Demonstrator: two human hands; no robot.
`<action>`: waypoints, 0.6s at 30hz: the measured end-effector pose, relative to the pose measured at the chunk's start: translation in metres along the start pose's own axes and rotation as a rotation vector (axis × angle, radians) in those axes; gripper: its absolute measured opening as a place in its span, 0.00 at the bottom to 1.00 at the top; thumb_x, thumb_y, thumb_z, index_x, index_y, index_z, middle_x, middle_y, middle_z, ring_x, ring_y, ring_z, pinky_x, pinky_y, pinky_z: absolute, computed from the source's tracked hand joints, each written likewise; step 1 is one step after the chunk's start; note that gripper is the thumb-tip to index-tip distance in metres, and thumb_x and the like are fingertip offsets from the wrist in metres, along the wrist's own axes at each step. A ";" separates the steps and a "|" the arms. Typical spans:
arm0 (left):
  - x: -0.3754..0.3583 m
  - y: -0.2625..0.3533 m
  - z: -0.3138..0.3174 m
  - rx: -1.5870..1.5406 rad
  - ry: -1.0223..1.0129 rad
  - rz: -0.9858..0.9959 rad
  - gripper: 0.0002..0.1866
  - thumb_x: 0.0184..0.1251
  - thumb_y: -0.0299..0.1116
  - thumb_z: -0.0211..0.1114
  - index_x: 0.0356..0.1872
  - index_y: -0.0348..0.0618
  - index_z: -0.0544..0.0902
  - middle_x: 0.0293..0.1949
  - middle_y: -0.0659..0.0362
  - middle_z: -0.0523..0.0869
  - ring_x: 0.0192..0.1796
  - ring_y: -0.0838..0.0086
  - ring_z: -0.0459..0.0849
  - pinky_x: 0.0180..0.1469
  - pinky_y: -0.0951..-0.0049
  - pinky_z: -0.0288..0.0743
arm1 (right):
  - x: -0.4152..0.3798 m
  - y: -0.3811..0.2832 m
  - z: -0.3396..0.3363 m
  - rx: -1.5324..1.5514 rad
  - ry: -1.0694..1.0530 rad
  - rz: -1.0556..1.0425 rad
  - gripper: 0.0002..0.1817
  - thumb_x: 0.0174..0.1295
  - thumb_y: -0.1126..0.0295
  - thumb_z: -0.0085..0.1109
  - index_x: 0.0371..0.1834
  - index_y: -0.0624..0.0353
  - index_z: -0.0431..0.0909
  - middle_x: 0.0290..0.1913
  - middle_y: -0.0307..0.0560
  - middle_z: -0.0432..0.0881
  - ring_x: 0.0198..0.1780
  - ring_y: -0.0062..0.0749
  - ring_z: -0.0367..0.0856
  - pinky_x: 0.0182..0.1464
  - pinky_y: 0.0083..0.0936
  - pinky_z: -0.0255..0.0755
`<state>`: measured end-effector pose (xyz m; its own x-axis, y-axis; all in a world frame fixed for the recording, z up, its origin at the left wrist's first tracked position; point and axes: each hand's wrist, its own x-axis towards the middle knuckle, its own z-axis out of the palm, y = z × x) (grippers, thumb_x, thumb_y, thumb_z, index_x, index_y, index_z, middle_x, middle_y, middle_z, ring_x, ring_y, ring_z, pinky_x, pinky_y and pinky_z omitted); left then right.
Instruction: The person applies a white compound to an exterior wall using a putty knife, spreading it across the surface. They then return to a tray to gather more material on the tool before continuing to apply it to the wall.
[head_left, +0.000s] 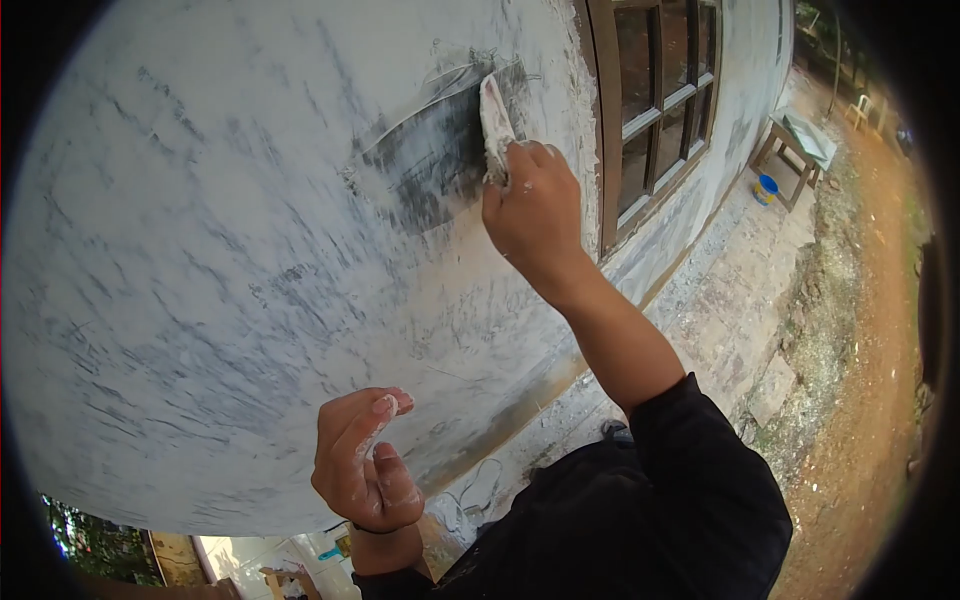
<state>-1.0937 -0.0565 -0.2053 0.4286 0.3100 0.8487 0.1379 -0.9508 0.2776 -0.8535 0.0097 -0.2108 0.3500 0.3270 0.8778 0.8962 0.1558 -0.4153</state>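
Note:
My right hand (533,212) grips a putty-covered scraper (495,122) and presses its blade flat against the white plastered wall (200,250), at the right edge of a dark grey scraped patch (430,160). My left hand (362,465) hangs lower down, loosely curled, fingers smeared with white putty, holding nothing and not touching the wall. A black sleeve covers my right upper arm.
A brown wooden window frame (655,110) stands just right of the scraper. A wooden bench (795,145) and a blue bucket (767,188) stand further along the wall. Rubble-strewn concrete runs along the wall's base, with dirt ground beyond.

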 end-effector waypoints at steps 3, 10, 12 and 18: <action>-0.004 0.005 -0.012 0.037 0.024 0.000 0.24 0.47 0.21 0.47 0.49 0.23 0.72 0.37 0.39 0.80 0.36 0.60 0.81 0.39 0.65 0.77 | -0.020 -0.050 0.019 0.129 -0.043 -0.043 0.11 0.40 0.80 0.60 0.30 0.66 0.73 0.30 0.55 0.73 0.35 0.51 0.72 0.37 0.40 0.68; 0.012 0.005 -0.011 0.057 0.071 0.004 0.25 0.46 0.22 0.47 0.49 0.21 0.72 0.39 0.39 0.80 0.37 0.58 0.81 0.39 0.65 0.77 | 0.003 -0.029 -0.007 0.737 -0.321 0.103 0.12 0.44 0.77 0.55 0.34 0.64 0.79 0.30 0.55 0.80 0.34 0.48 0.79 0.36 0.34 0.73; 0.021 0.006 -0.007 0.115 0.090 0.031 0.19 0.53 0.24 0.48 0.46 0.26 0.75 0.34 0.42 0.81 0.33 0.61 0.82 0.37 0.68 0.78 | 0.015 0.007 -0.001 0.719 -0.260 0.186 0.14 0.45 0.78 0.54 0.38 0.64 0.79 0.31 0.56 0.81 0.30 0.46 0.80 0.35 0.30 0.73; 0.033 0.006 0.015 0.091 0.110 0.010 0.18 0.54 0.24 0.48 0.46 0.26 0.75 0.34 0.43 0.81 0.33 0.62 0.82 0.38 0.68 0.79 | 0.045 0.086 -0.024 0.365 -0.218 0.343 0.16 0.49 0.75 0.54 0.43 0.69 0.78 0.24 0.44 0.82 0.23 0.18 0.75 0.28 0.18 0.70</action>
<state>-1.0653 -0.0523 -0.1826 0.3304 0.2945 0.8967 0.2167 -0.9484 0.2316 -0.7542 0.0150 -0.2012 0.5068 0.5953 0.6235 0.5741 0.3065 -0.7592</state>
